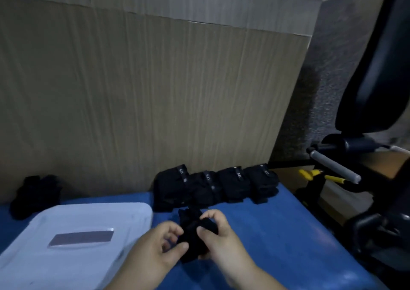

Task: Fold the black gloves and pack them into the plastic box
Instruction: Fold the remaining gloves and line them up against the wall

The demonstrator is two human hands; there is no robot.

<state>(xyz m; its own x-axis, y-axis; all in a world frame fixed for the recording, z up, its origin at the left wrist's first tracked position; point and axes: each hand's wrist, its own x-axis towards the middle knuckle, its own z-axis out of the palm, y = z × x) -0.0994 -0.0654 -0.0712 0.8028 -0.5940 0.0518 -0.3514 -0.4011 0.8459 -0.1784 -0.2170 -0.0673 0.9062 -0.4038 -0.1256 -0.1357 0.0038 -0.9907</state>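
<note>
Two hands meet just right of the plastic box (133, 212). The left hand (159, 245) and right hand (221, 234) each pinch one soft, crumpled black glove (190, 227) over the smooth blue tabletop (288, 234). Beyond the box's right corner I see four folded glove bundles (215, 185) in a row against ribbed cardboard (155, 90). Left of the box lies a loose black heap (35, 194). The box is pale, round-cornered and lidded, and I cannot tell its contents.

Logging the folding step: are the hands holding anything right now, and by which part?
One black glove: left hand pinches its left edge, right hand grips its right side.
</note>
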